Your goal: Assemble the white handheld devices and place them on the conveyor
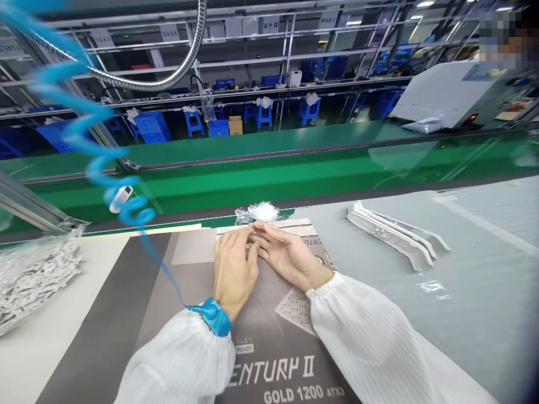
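Note:
Both hands are over the far part of a dark grey printed cardboard sheet or box [202, 280], which bears the words "GOLD 1200". My left hand [236, 264], with a blue wrist strap [215, 317] at its wrist, lies back up on the card, fingers stretched away and thumb apart. My right hand [292, 255] comes in from the right on its side, its fingers reaching to the left hand's fingers. The fingertips meet near the card's far edge. Whether anything small is between them is hidden. White sleeves cover both forearms.
A blue coiled cord [99, 146] hangs at the left, joined to the strap. Small grey parts in a clear bag [42, 275] lie on the left. White curved plastic strips [391, 238] rest on the right. Crumpled clear plastic [263, 211] sits beyond the card, before a green conveyor [252, 182].

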### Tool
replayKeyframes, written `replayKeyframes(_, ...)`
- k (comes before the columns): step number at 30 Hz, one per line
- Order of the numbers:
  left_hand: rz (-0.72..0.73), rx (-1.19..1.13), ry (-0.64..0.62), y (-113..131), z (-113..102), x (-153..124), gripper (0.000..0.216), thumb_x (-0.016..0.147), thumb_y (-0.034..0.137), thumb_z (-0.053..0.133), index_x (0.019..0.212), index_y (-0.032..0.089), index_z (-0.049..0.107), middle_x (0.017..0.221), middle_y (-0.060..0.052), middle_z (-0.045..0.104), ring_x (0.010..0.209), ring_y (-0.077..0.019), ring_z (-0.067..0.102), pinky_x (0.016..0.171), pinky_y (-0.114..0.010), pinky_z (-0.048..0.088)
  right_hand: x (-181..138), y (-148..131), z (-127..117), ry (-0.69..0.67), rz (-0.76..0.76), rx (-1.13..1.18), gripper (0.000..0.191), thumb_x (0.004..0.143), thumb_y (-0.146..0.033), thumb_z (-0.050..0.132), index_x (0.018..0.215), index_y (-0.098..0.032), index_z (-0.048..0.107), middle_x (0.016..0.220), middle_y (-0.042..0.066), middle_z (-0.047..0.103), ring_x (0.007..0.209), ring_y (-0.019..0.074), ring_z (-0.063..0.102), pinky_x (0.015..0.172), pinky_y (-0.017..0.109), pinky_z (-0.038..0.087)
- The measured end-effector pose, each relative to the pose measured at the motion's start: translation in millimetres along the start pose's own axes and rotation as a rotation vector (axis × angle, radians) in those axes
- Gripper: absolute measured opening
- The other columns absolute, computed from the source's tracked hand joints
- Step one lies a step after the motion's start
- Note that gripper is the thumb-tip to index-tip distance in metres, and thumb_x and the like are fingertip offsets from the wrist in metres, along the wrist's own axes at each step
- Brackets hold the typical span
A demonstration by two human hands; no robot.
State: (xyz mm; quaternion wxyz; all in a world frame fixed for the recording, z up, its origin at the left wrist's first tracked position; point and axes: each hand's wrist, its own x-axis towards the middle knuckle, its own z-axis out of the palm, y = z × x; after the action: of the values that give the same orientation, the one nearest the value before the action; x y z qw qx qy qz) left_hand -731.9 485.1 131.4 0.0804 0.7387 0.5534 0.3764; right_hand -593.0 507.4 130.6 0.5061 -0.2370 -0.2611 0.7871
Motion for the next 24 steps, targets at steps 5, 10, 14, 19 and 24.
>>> replayKeyframes(5,-0.119,0.023,0.2,-16.5,-8.4,8.0,0.03,0.091,0.023,0.057,0.119,0.014,0.061,0.143,-0.018,0.049,0.133,-0.0313,0.048,0.111,-0.052,0.041,-2.7,-3.7,3.2,0.03,0.016,0.014,0.015,0.082,-0.028,0.074,0.095,-0.02,0.074,0.12,0.003,0.065,0.112,0.0211,0.061,0.099,0.033,0.043)
replayKeyframes(10,-0.174,0.02,0.148,-20.9,-6.2,7.0,0.021,0.089,0.021,0.058,0.106,0.012,0.066,0.133,-0.019,0.054,0.126,-0.0316,0.053,0.108,-0.053,0.044,-3.3,-3.8,4.2,0.033,0.021,-0.026,0.016,0.08,-0.028,0.076,0.094,-0.019,0.074,0.117,0.003,0.065,0.108,0.0193,0.062,0.094,0.032,0.044)
replayKeyframes(14,-0.141,0.006,0.112,-14.0,-1.0,3.1,0.016,0.09,0.019,0.056,0.101,0.014,0.066,0.134,-0.017,0.054,0.125,-0.0303,0.054,0.106,-0.051,0.046,-3.3,-3.9,4.5,0.032,0.019,-0.02,0.017,0.079,-0.026,0.076,0.094,-0.019,0.074,0.116,0.003,0.066,0.105,0.0189,0.063,0.094,0.032,0.044)
replayKeyframes(19,-0.154,-0.004,0.103,-12.2,-3.2,3.9,0.014,0.09,0.019,0.055,0.098,0.015,0.066,0.132,-0.017,0.055,0.126,-0.0303,0.054,0.105,-0.051,0.045,-3.9,-4.0,5.1,0.031,0.021,-0.029,0.016,0.081,-0.026,0.076,0.095,-0.019,0.073,0.116,0.003,0.066,0.105,0.0183,0.062,0.093,0.031,0.044)
replayKeyframes(24,-0.154,-0.019,0.109,-14.0,-3.9,4.4,0.013,0.09,0.02,0.054,0.098,0.016,0.065,0.13,-0.016,0.056,0.127,-0.0298,0.053,0.106,-0.051,0.045,-3.4,-3.0,4.8,0.021,0.016,-0.041,0.014,0.081,-0.027,0.075,0.094,-0.02,0.073,0.117,0.003,0.066,0.106,0.0189,0.062,0.093,0.032,0.044)
